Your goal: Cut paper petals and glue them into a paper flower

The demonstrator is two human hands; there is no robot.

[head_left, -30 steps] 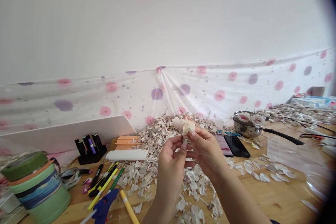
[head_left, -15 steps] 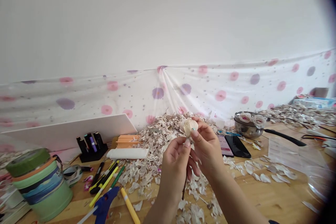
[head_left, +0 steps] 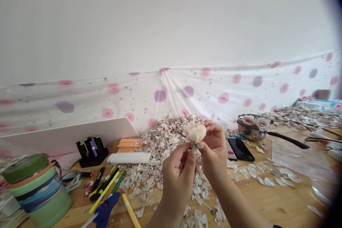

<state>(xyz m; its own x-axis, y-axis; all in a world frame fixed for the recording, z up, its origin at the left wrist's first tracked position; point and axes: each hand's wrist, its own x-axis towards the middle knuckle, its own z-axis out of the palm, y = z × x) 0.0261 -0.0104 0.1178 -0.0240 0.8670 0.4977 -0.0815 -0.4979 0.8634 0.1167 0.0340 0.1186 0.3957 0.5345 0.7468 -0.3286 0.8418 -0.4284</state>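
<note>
Above the wooden table I hold a small cream flower (head_left: pixel 195 131) made of shell-like petals. My left hand (head_left: pixel 179 172) is closed, its thumb and fingers pinching the flower's base from below. My right hand (head_left: pixel 215 153) is closed round the flower's right side and bottom. Behind and below my hands lies a big heap of pale petal flakes (head_left: pixel 165 142).
A green-lidded container (head_left: pixel 36 188) stands front left. Pens and markers (head_left: pixel 107 183), a blue glue gun (head_left: pixel 105 210), a black marker rack (head_left: pixel 91 149), a white board (head_left: pixel 66 137), two phones (head_left: pixel 239 148) and a metal pan (head_left: pixel 253 128) lie about. A spotted plastic sheet (head_left: pixel 227 92) hangs behind.
Both hands have turned the flower so its petals face me more, and raised it slightly to the right. My left thumb now presses under its base.
</note>
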